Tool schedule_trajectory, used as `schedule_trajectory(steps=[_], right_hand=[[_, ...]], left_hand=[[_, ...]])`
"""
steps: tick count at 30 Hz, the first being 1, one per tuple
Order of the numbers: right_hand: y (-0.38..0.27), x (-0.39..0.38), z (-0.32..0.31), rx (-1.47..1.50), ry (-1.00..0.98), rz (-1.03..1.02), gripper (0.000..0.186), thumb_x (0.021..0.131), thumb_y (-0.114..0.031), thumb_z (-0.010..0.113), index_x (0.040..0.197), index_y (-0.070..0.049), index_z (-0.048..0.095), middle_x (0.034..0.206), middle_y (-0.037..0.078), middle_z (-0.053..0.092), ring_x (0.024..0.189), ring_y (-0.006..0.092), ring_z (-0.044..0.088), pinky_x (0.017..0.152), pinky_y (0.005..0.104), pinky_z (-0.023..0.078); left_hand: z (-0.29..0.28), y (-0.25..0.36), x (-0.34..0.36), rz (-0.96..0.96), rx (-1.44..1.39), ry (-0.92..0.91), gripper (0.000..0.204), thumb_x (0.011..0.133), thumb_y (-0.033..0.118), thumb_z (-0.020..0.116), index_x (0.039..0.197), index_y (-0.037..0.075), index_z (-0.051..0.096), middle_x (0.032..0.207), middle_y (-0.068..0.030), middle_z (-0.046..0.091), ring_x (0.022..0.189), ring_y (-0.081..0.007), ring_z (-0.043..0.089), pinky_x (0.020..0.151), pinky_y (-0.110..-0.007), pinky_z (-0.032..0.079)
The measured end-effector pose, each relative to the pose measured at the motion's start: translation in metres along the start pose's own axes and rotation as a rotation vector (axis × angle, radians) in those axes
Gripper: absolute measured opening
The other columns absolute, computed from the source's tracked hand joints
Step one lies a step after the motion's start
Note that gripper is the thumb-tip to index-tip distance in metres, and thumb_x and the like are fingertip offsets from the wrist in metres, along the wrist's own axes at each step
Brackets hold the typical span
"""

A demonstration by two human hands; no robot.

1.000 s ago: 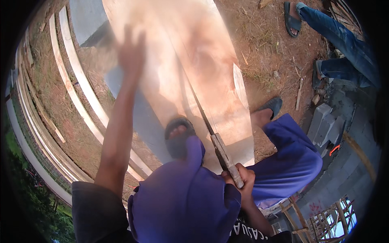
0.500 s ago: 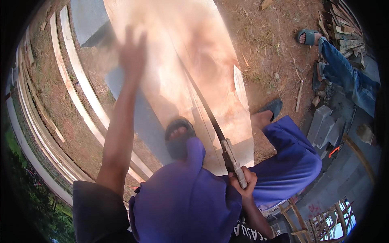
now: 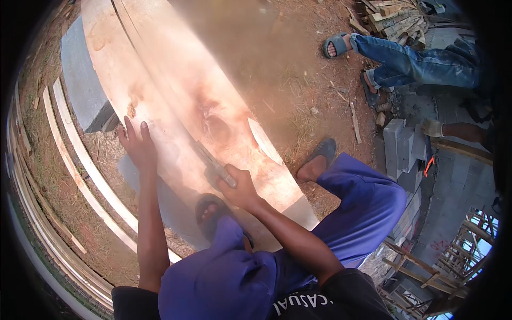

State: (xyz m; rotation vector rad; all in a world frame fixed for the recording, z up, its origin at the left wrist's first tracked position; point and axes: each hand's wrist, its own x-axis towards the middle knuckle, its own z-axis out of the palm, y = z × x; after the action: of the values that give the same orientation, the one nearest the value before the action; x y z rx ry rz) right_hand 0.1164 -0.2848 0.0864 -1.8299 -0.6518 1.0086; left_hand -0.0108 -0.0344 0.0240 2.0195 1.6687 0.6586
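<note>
My left hand point(image 3: 137, 146) lies with fingers spread on a pale plywood sheet point(image 3: 170, 64), near its left edge. My right hand point(image 3: 239, 186) is closed round the worn handle of a handsaw point(image 3: 216, 168), whose blurred blade runs away along a long line in the sheet. Haze hangs over part of the wood. My left foot point(image 3: 209, 212) in a dark sandal rests on the near part of the sheet, below the saw handle. Grey blocks point(image 3: 80, 74) lie under and beside the sheet's left side.
Long timber strips point(image 3: 66, 152) lie on the left. A co-worker's jeans-clad legs point(image 3: 421, 66) and gloved hand point(image 3: 433, 128) are at right, beside stacked blocks point(image 3: 397, 146), an orange tool point(image 3: 429, 166) and a woodpile point(image 3: 392, 16). A bamboo or timber frame point(image 3: 458, 250) stands lower right.
My right hand and the saw have moved forward and leftward along the line. The view has shifted, and my left hand appears lower. The co-worker's legs and gloved hand show more fully.
</note>
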Motion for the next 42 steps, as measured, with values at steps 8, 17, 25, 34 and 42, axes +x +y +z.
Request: schedule_trajectory(steps=[8,17,25,34,42], right_hand=[[0.017,-0.009,-0.014,0.024,-0.018,0.009,0.025,0.088,-0.02,0.071,0.096,0.002,0.06,0.084,0.024,0.064,0.08,0.0381,0.066,0.071,0.0433,0.05],[0.002,-0.044,-0.027,-0.201,0.045,-0.184,0.062,0.086,-0.037,0.073,0.131,0.0,0.051,0.127,0.023,0.056,0.118,0.0399,0.057,0.098,0.0458,0.047],[0.051,-0.031,-0.099,-0.648,0.592,0.213,0.063,0.089,-0.033,0.07,0.137,0.001,0.047,0.144,0.026,0.043,0.135,0.0425,0.042,0.112,0.048,0.036],[0.094,-0.028,-0.139,-0.272,0.241,0.584,0.066,0.093,-0.066,0.058,0.1,-0.003,0.072,0.087,0.023,0.072,0.09,0.04,0.071,0.079,0.0508,0.055],[0.105,-0.026,-0.15,-0.108,0.091,0.594,0.059,0.093,-0.063,0.059,0.084,-0.006,0.067,0.075,0.018,0.069,0.078,0.0394,0.07,0.074,0.0529,0.053]], left_hand=[[-0.023,0.024,-0.121,0.072,-0.099,-0.233,0.051,0.107,0.028,0.052,0.148,-0.002,0.045,0.152,-0.0288,0.039,0.137,-0.0414,0.045,0.111,-0.05,0.038],[-0.031,0.016,-0.13,0.083,0.248,-0.272,0.068,0.103,0.038,0.056,0.158,0.008,0.031,0.16,-0.0315,0.023,0.148,-0.0465,0.025,0.119,-0.055,0.027],[-0.017,0.0,-0.134,0.185,0.412,-0.348,0.08,0.103,0.054,0.049,0.161,0.008,0.022,0.164,-0.0316,0.012,0.15,-0.049,0.019,0.118,-0.061,0.021],[-0.001,0.02,-0.151,0.245,0.495,-0.277,0.083,0.104,0.058,0.036,0.159,-0.001,0.018,0.159,-0.0393,0.015,0.146,-0.0538,0.024,0.116,-0.06,0.025],[-0.023,-0.069,-0.142,0.169,0.462,-0.511,0.076,0.105,0.05,0.047,0.155,-0.003,0.027,0.156,-0.0301,0.028,0.143,-0.0411,0.035,0.117,-0.053,0.029]])
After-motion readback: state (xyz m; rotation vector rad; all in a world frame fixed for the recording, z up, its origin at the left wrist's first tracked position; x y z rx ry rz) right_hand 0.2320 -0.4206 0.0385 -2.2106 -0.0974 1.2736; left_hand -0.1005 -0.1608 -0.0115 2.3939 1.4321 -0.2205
